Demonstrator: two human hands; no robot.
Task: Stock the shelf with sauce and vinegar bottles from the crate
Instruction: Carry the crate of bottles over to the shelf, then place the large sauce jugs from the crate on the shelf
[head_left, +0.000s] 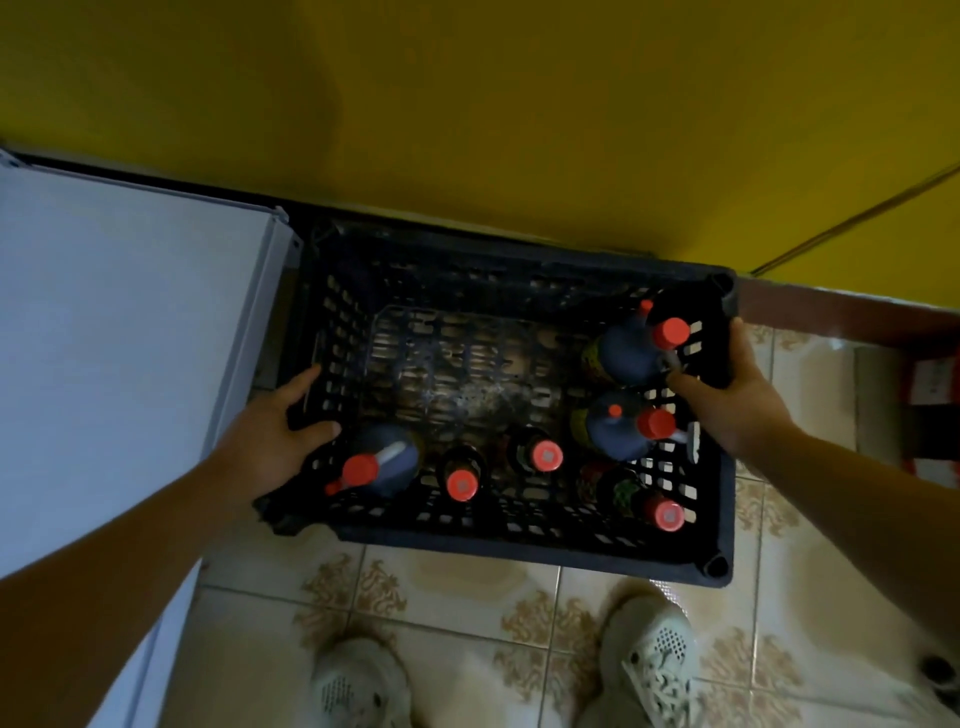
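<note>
– Both hands are on the black plastic lattice crate (519, 540). My left hand (278, 434) has its thumb hooked over the left wall, with the fingers down the outside. My right hand (737, 397) is curled round the right rim the same way.
– Why hold the crate and not a bottle?
– I judge it's to shift or steady it. It sits on the patterned tile floor (467, 587), tight beside the white metal shelf (119, 338).
– And the stock?
– All in the crate, upright. Three dark red-capped jugs with handles (626, 356) stand one by my left thumb and two along the right wall. Three slim red-capped bottles (540, 456) line the near side. Neither hand holds a bottle yet, so picking one comes next.
</note>
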